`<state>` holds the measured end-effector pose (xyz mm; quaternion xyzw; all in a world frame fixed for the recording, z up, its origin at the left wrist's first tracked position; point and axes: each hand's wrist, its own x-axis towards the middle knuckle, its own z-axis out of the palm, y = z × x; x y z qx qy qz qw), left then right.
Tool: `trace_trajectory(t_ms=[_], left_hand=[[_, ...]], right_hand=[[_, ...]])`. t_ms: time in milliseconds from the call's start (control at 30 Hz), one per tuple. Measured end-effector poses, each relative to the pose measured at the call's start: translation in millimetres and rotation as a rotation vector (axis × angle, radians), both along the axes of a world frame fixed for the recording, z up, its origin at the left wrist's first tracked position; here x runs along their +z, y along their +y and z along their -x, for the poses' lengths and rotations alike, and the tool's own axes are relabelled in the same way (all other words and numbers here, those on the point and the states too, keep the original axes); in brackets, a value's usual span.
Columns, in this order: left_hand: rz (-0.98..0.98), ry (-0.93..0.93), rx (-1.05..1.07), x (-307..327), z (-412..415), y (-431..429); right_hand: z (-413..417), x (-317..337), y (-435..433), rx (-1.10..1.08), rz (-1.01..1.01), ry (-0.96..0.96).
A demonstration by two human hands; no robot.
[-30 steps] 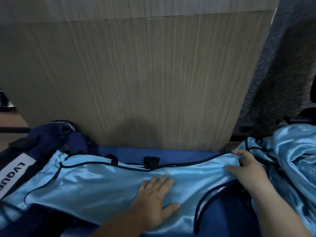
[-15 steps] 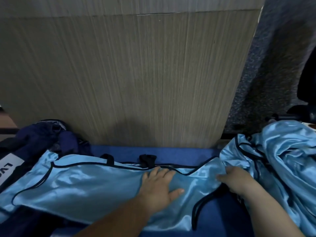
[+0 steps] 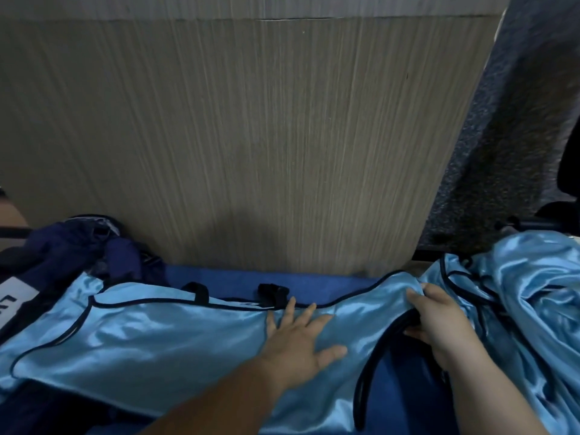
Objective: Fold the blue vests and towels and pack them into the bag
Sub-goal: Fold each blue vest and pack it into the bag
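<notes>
A shiny light-blue vest [image 3: 150,346] with thin black trim lies spread flat across a dark blue cloth surface [image 3: 405,387]. My left hand [image 3: 298,343] presses flat on the vest's middle, fingers spread. My right hand [image 3: 439,324] grips the vest's right end at the black-trimmed edge, fingers curled over the fabric. A heap of more light-blue vests [image 3: 533,309] lies crumpled at the right. A dark navy bag [image 3: 72,246] with a white label [image 3: 15,293] sits at the far left, partly under the vest.
A tall wood-grain panel [image 3: 235,136] stands upright just behind the cloth. Grey carpeted floor [image 3: 502,152] shows to its right, with a dark chair base [image 3: 558,211] at the far right edge. Two short black straps [image 3: 273,291] poke out at the vest's far edge.
My right hand has curled round the vest's right end and pulled it inward to the left. My left hand slid up toward the vest's far edge.
</notes>
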<state>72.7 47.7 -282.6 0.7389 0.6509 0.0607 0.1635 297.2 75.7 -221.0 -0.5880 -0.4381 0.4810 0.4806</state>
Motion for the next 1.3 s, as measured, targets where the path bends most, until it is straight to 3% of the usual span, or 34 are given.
trace_trajectory(t_ms=[100, 167, 267, 400, 467, 533, 667, 767, 900, 1033, 1167, 1300], left_hand=[[-0.252, -0.086, 0.104, 2, 6, 0], [-0.253, -0.363, 0.179, 2, 12, 4], [-0.005, -0.928, 0.336, 15, 16, -1], [0.32, -1.37, 0.467, 34, 29, -11], [0.392, -1.499, 0.456, 39, 37, -11], [0.386, -1.501, 0.437, 41, 47, -11], [0.311, -1.326, 0.42, 44, 67, -17], [0.165, -1.147, 0.64, 38, 79, -19], [0.082, -1.13, 0.778, 28, 99, -24], [-0.026, -1.036, 0.781, 17, 110, -31], [-0.257, -0.753, 0.724, 12, 116, -40], [-0.368, -0.62, 0.647, 12, 117, -46]], right_hand=[[10, 4, -2, 0.023, -0.029, 0.16], [23, 5, -3, 0.052, -0.033, 0.282], [47, 2, -8, 0.134, -0.049, 0.43], [82, -2, -18, 0.321, -0.054, 0.587], [98, -4, -26, 0.451, -0.026, 0.627], [113, -8, -35, 0.578, 0.0, 0.639], [126, -19, -44, 0.72, 0.079, 0.577], [126, -28, -44, 0.756, 0.084, 0.328], [124, -39, -39, 0.588, -0.031, -0.015], [112, -49, -31, 0.497, -0.154, -0.39], [111, -57, -30, 0.59, -0.136, -0.658], [112, -60, -30, 0.728, -0.257, -0.857]])
